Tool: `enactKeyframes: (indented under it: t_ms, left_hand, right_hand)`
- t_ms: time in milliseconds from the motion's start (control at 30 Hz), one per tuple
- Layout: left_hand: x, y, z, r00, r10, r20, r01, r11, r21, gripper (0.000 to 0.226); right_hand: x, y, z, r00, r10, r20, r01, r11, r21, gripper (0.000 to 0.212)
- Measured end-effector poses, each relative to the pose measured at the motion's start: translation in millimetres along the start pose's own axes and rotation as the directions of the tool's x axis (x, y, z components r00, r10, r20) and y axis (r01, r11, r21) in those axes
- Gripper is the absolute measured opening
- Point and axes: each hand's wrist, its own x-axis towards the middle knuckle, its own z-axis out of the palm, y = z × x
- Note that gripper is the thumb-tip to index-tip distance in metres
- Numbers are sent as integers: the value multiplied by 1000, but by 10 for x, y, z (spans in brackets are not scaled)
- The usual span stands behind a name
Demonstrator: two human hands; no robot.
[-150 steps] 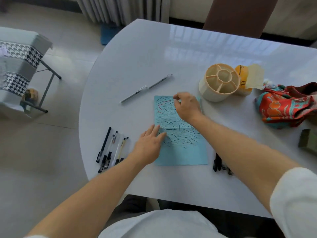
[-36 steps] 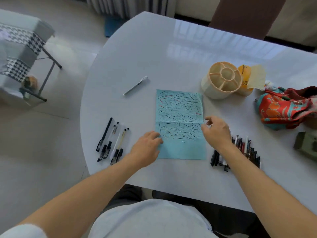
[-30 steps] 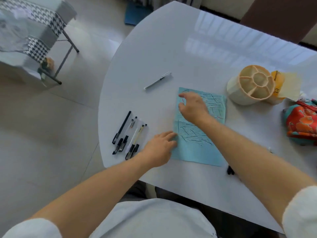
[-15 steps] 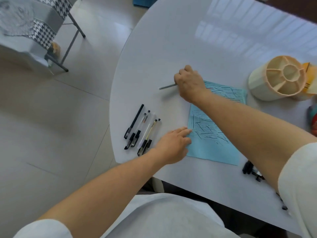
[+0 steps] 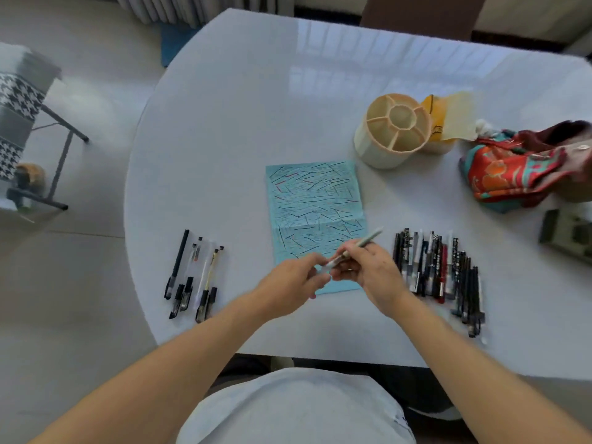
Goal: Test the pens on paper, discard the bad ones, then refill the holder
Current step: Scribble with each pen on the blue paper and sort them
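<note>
I see both hands together over the near end of the blue paper (image 5: 315, 216), each gripping one light-coloured pen (image 5: 355, 249). The right hand (image 5: 373, 277) has its fingers curled round the barrel, whose far end slants up and away to the right. The left hand (image 5: 293, 280) pinches the near end of the same pen; motion blur hides whether that end is a cap or the tip.

Half a second ago the right hand was reaching far out to the left of the paper and closing on this pen where it lay alone on the tabletop (image 5: 243, 116), while the left hand lay flat on the paper's near left corner. Now the pen is up off the surface, that far-left spot holds nothing, and the left hand has left the paper.

The paper lies flat, covered in short dark and red strokes. To its left sits a small group of pens (image 5: 192, 277), well apart from the paper. To its right a long row of pens (image 5: 439, 270) lies side by side, close to the right wrist. Beyond the paper's far right corner stands the cream holder (image 5: 392, 131), its compartments empty, with a yellow object (image 5: 437, 123) touching it behind. A patterned cloth (image 5: 519, 168) lies further right, and a dark green object (image 5: 567, 235) near the right edge.

The tabletop's curved left edge runs close past the small group of pens; the near edge lies just under my forearms. The broad far half of the tabletop is open.
</note>
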Motion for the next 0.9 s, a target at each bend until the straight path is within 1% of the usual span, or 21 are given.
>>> enactKeyframes:
  t_ms: [100, 167, 200, 267, 300, 333, 367, 433, 500, 533, 633, 767, 900]
  left_hand:
    - [56, 137, 160, 998, 5, 69, -13, 994, 111, 20]
    - [80, 171, 234, 998, 17, 54, -28, 978, 208, 21]
    - [90, 172, 259, 999, 33, 31, -40, 959, 280, 22]
    - [91, 97, 263, 999, 30, -19, -20, 921, 389, 25]
    - [67, 32, 252, 999, 6, -48, 14, 909, 417, 27]
    - [40, -27, 240, 997, -12, -78, 45, 897, 439, 27]
    - [14, -77, 228, 995, -11, -100, 56, 887, 459, 27]
    - [-14, -150, 228, 989, 70, -131, 0, 881, 472, 24]
    - [5, -184, 279, 971, 187, -149, -95, 874, 476, 22]
    - [26, -192, 313, 965, 215, -151, -118, 868, 481, 21]
    - [71, -232, 379, 975, 182, -127, -99, 868, 486, 24]
    - [84, -320, 408, 983, 136, -123, -57, 864, 501, 29]
    - [103, -339, 426, 979, 136, -154, -45, 873, 485, 27]
  right_hand:
    - [-204, 249, -177, 998, 0, -63, 0, 1000, 4, 25]
    - [-249, 316, -280, 983, -25, -184, 27, 1000, 11, 23]
    - [-240, 304, -363, 958, -22, -287, 40, 998, 56, 23]
    - [-196, 195, -613, 862, 1, -507, 94, 982, 162, 24]
    - [-170, 127, -760, 821, -11, -571, 114, 983, 145, 24]
    - [-143, 65, -895, 804, -56, -592, 121, 990, 70, 25]
    - [-116, 19, -987, 811, -118, -573, 126, 992, -26, 26]
    - [-44, -24, -1015, 858, -207, -469, 122, 971, -206, 21]
    - [29, -26, -928, 897, -235, -375, 110, 940, -324, 12]
    - [66, -26, -876, 909, -243, -340, 107, 922, -373, 10]
    - [182, -4, -802, 905, -301, -300, 136, 874, -467, 15]
    - [258, 14, -766, 902, -347, -257, 138, 796, -590, 9]
    - [270, 18, -809, 897, -382, -220, 120, 692, -711, 18]
